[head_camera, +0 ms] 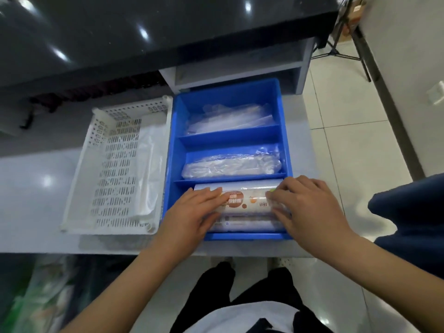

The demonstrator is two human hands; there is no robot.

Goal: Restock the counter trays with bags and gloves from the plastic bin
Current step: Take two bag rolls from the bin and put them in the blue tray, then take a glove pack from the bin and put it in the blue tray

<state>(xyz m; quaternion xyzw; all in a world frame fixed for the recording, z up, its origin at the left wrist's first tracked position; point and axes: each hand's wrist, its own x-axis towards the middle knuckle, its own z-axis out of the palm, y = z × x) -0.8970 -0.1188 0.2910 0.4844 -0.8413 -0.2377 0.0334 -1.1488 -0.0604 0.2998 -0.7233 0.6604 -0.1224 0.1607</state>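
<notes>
Fingers (208, 194): left hand (192, 213) presses, right hand (311, 209) grips bag roll (249, 201), blue tray (172, 150).

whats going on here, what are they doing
A person has both hands, the left hand and the right hand, on labelled bag rolls in the nearest compartment of a blue divided tray. The two farther compartments hold clear plastic packs. A white perforated basket sits left of it with a white bag inside.

Down we look: bare forearms (134, 272) run out to the left hand (192, 212) and the right hand (310, 207), black trousers (278, 289) below them, and a white top (230, 319) with a dark patch at the bottom edge.
</notes>
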